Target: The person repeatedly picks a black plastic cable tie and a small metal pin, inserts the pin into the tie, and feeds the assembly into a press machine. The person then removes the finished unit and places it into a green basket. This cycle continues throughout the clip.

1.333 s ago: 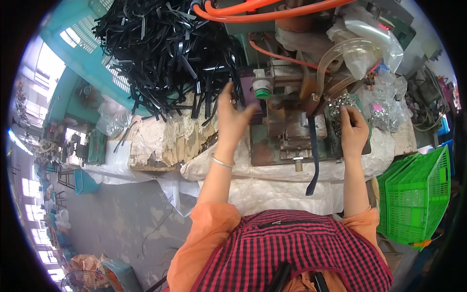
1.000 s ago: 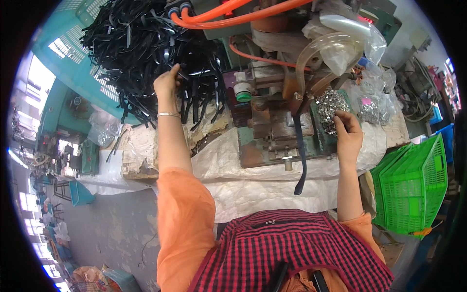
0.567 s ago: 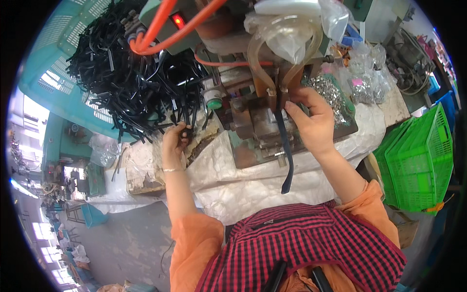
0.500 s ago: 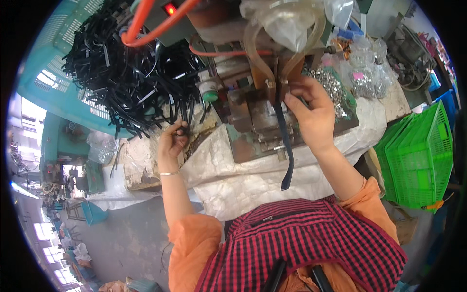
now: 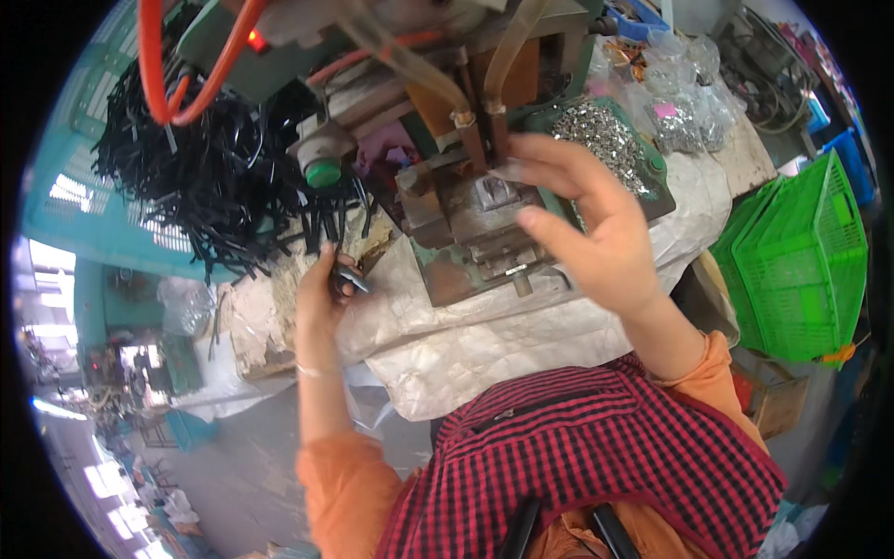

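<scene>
My right hand [image 5: 601, 228] is in front of the machine's metal block [image 5: 498, 191], thumb and fingers apart. Its fingertips are blurred beside the upright metal prongs [image 5: 484, 135], and I cannot tell whether a small piece is between them. A short dark curved tip [image 5: 562, 277] shows just below this hand; the rest of it is hidden. My left hand [image 5: 324, 289] is at the table's left side, closed on a small dark piece with a shiny grey end [image 5: 352, 279]. Just beyond it hang the ends of many black eyeglass temples [image 5: 223, 158], piled in a teal basket [image 5: 74, 200].
A tray of small metal parts [image 5: 605, 140] stands right of the machine, with plastic bags of parts [image 5: 684, 112] beyond. Orange hose [image 5: 149, 65] loops over the left. Green crates [image 5: 792, 270] stand at the right. White sheeting [image 5: 447, 363] covers the table's front.
The black eyeglass temple no longer hangs from the machine's prongs. My right hand has drawn back from them and its fingers have spread. More of the dark piece shows in my left hand.
</scene>
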Demonstrator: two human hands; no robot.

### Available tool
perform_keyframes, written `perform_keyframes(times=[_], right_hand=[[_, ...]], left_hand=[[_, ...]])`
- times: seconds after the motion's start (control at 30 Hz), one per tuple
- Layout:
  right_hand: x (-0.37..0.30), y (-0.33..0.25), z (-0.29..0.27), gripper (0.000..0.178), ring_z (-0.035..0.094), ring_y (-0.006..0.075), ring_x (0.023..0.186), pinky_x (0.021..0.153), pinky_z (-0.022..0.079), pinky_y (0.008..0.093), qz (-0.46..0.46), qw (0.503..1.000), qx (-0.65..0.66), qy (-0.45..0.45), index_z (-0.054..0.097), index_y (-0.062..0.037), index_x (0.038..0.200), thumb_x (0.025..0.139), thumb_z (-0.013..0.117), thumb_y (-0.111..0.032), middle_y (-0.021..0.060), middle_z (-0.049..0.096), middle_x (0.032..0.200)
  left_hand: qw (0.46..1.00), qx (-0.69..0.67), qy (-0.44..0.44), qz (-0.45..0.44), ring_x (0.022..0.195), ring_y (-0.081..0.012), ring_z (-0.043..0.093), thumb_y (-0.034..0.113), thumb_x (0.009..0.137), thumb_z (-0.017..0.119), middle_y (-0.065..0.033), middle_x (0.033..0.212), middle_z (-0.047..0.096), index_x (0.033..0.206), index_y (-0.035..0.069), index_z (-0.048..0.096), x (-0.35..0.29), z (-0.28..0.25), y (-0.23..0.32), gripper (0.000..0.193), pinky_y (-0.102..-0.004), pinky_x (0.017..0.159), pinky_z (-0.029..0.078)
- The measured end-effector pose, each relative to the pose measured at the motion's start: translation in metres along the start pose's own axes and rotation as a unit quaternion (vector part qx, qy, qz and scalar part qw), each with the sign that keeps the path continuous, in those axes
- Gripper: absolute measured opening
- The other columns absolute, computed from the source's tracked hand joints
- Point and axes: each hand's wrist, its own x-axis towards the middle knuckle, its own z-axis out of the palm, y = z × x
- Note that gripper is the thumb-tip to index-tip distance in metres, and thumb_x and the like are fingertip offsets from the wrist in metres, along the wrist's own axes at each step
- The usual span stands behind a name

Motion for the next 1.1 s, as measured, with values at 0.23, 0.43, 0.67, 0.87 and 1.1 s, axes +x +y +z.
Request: perform_keyframes(times=[0.23, 0.43, 0.67, 0.87, 1.1], right_hand=[[0.006, 0.097, -0.095, 0.026, 0.051, 0.0413, 0.133, 0.109, 0.044, 0.0491, -0.026, 0.800, -0.585, 0.130, 0.073, -0.0080, 0.106, 0.082, 0.077, -0.017, 0.0183, 0.064, 0.130], [0.005, 0.110, -0.090, 0.015, 0.050, 0.0391, 0.136, 0.102, 0.048, 0.0489, -0.029, 0.813, -0.564, 0.140, 0.073, -0.0079, 0.092, 0.081, 0.078, -0.017, 0.0169, 0.064, 0.129], [0.019, 0.095, -0.098, 0.010, 0.064, 0.0339, 0.095, 0.086, 0.050, 0.0433, -0.041, 0.860, -0.463, 0.214, 0.072, -0.0060, 0.089, 0.084, 0.074, -0.015, 0.0130, 0.071, 0.096], [0.010, 0.108, -0.102, 0.016, 0.069, 0.0308, 0.081, 0.076, 0.053, 0.0389, -0.027, 0.842, -0.488, 0.229, 0.074, -0.0041, 0.097, 0.092, 0.072, -0.019, 0.0146, 0.072, 0.088], [0.006, 0.108, -0.095, 0.012, 0.068, 0.0325, 0.088, 0.079, 0.052, 0.0423, -0.030, 0.835, -0.514, 0.195, 0.073, -0.0062, 0.097, 0.088, 0.073, -0.013, 0.0137, 0.072, 0.092]], left_hand=[[0.670, 0.295, 0.015, 0.682, 0.069, -0.0240, 0.069, 0.026, 0.089, 0.073, -0.0193, 0.105, 0.074, 0.110, 0.000, 0.073, -0.089, 0.162, 0.022, 0.033, -0.0331, 0.059, 0.056], [0.539, 0.352, -0.045, 0.764, 0.062, -0.0176, 0.065, 0.022, 0.078, 0.085, -0.0126, 0.103, 0.076, 0.106, 0.006, 0.077, -0.077, 0.194, 0.023, 0.034, -0.0268, 0.050, 0.047], [0.503, 0.377, -0.032, 0.777, 0.057, -0.0119, 0.059, 0.023, 0.079, 0.085, -0.0097, 0.104, 0.075, 0.102, 0.006, 0.076, -0.078, 0.198, 0.024, 0.030, -0.0246, 0.048, 0.043], [0.523, 0.371, -0.018, 0.767, 0.058, -0.0141, 0.063, 0.023, 0.076, 0.086, -0.0092, 0.106, 0.075, 0.102, 0.007, 0.077, -0.079, 0.198, 0.019, 0.032, -0.0262, 0.048, 0.045], [0.633, 0.336, -0.035, 0.696, 0.060, -0.0197, 0.067, 0.025, 0.082, 0.083, -0.0135, 0.115, 0.075, 0.110, 0.005, 0.075, -0.100, 0.187, 0.003, 0.036, -0.0310, 0.054, 0.051]])
